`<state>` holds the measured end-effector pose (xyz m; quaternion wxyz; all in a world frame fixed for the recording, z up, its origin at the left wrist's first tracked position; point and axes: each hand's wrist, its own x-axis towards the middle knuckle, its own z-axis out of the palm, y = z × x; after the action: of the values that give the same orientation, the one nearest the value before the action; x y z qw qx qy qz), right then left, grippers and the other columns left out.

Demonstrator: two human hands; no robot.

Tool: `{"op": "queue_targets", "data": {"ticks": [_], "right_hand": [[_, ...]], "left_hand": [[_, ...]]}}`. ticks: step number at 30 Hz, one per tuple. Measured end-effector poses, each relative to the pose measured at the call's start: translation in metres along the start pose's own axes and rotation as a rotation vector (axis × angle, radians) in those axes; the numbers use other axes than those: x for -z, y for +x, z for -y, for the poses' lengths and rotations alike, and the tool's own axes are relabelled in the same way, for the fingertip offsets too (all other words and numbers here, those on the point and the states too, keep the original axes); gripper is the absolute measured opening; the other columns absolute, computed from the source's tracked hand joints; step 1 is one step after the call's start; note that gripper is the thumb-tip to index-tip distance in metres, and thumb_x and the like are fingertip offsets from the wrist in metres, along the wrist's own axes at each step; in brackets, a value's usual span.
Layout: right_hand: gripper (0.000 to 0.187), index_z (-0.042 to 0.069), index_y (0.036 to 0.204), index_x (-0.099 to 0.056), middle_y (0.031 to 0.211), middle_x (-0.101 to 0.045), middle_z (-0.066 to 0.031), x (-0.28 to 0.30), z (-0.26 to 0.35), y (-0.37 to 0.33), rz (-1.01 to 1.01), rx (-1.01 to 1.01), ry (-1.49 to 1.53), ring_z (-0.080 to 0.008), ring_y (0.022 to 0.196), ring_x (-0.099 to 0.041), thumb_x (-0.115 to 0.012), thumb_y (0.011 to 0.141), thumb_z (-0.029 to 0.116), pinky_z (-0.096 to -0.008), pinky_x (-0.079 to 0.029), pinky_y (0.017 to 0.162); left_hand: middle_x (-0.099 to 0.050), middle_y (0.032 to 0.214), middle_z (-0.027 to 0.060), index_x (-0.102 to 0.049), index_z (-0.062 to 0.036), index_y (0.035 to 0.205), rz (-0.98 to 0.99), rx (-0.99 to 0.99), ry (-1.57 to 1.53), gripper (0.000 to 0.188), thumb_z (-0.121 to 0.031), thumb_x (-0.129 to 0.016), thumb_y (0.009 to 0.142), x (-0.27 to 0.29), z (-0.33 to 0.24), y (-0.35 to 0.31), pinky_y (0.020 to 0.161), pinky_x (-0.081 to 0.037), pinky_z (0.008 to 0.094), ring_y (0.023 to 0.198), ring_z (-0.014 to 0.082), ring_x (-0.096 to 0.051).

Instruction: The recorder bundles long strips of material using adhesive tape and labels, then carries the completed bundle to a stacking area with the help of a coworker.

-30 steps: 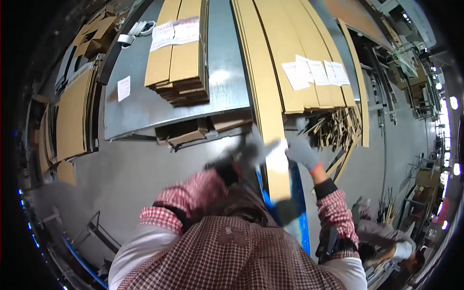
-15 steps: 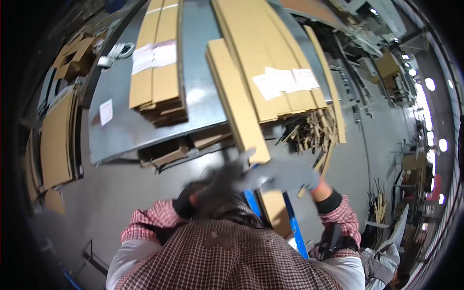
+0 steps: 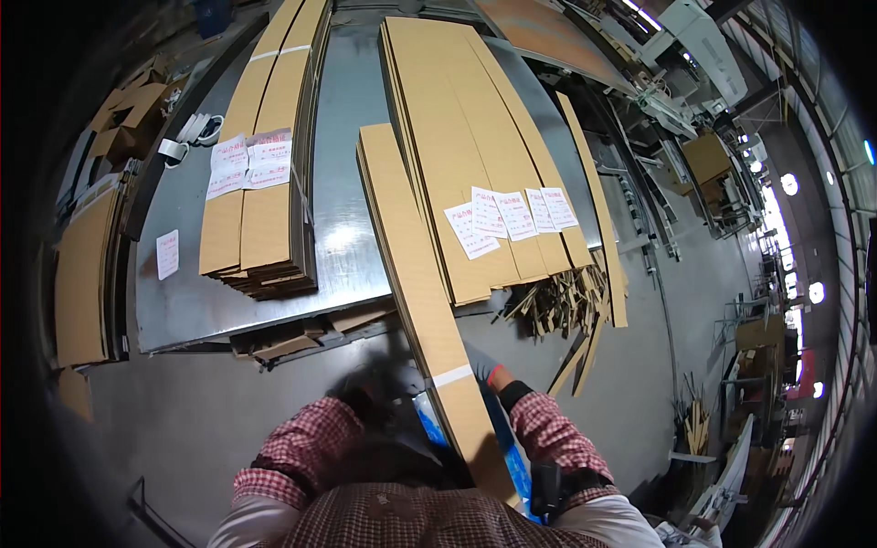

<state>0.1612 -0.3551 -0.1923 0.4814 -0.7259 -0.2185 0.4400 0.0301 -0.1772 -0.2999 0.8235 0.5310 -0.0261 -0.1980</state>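
A long narrow stack of brown cardboard strips (image 3: 411, 247) runs from the metal table towards my body. Near its close end a white band (image 3: 452, 376) crosses the top. Blue supports (image 3: 516, 466) show beneath that end. On the right side of the stack, just by the band, is my right hand (image 3: 484, 363) in a grey glove with a red cuff; its fingers are mostly hidden. To the left of the stack, my left hand (image 3: 376, 376) is low, dark and blurred, and its fingers cannot be made out.
On the metal table (image 3: 352, 164) lie a banded cardboard stack (image 3: 265, 215) on the left and a wide stack (image 3: 475, 146) on the right, both topped with printed paper slips (image 3: 516, 215). Narrow cardboard scraps (image 3: 557, 301) bunch below the right stack. Cardboard sheets (image 3: 87, 283) stand at far left.
Both hands have moved from above the narrow stack down to its two sides. The white band across it now shows plainly. The whole view has shifted.
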Motion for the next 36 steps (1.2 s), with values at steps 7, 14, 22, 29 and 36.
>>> {"op": "queue_targets", "data": {"ticks": [7,14,22,29,36], "right_hand": [[0.087,-0.008,0.142,-0.032,0.136,-0.046,-0.0294,-0.066,0.082,-0.076,-0.616,0.026,-0.651,-0.039,0.123,-0.049,-0.073,0.079,0.034,-0.0442,-0.042,0.101],[0.09,-0.005,0.138,-0.036,0.132,-0.047,-0.0234,-0.068,0.045,-0.091,-0.439,0.002,-0.64,-0.0393,0.116,-0.051,-0.081,0.07,0.034,-0.0434,-0.042,0.098],[0.045,0.008,0.117,-0.054,0.093,-0.063,-0.0121,-0.035,0.149,-0.102,0.059,0.025,-0.956,-0.0263,0.08,-0.061,-0.074,0.078,0.019,-0.0366,-0.051,0.073],[0.017,0.007,0.09,-0.067,0.078,-0.067,-0.0166,0.052,0.053,-0.003,0.382,0.201,-1.56,-0.0339,0.075,-0.066,-0.055,0.086,0.018,-0.0434,-0.05,0.063],[0.02,0.0,0.091,-0.063,0.086,-0.064,-0.0224,0.01,0.044,0.003,-0.22,0.232,-0.656,-0.0416,0.081,-0.062,-0.058,0.084,0.018,-0.0461,-0.047,0.068]], "left_hand": [[-0.067,0.105,0.0087,-0.059,-0.0033,0.126,-0.056,0.113,0.37,0.033,-0.014,-0.058,0.095,0.007,0.0,-0.051,0.083,-0.051,0.0294,0.092,0.0177,-0.064],[-0.069,0.085,0.0174,-0.066,-0.0057,0.106,-0.171,-0.306,0.757,0.03,-0.023,-0.068,0.081,-0.084,-0.105,-0.03,0.063,-0.052,0.039,0.076,0.0312,-0.069],[-0.064,0.07,0.0129,-0.063,-0.0106,0.1,-0.362,-0.486,0.969,0.023,-0.029,-0.062,0.085,-0.094,-0.094,-0.024,0.052,-0.047,0.042,0.062,0.0304,-0.065],[-0.062,0.065,0.0142,-0.042,-0.0074,0.138,-0.292,-0.073,1.536,0.062,-0.032,-0.063,0.085,-0.124,-0.133,0.014,0.054,-0.048,0.043,0.059,0.0332,-0.063],[-0.062,0.106,0.0268,-0.028,0.0088,0.14,-0.908,0.217,0.673,0.094,-0.051,-0.07,0.082,-0.048,-0.164,-0.018,0.075,-0.055,0.0367,0.086,0.0329,-0.067]]}}
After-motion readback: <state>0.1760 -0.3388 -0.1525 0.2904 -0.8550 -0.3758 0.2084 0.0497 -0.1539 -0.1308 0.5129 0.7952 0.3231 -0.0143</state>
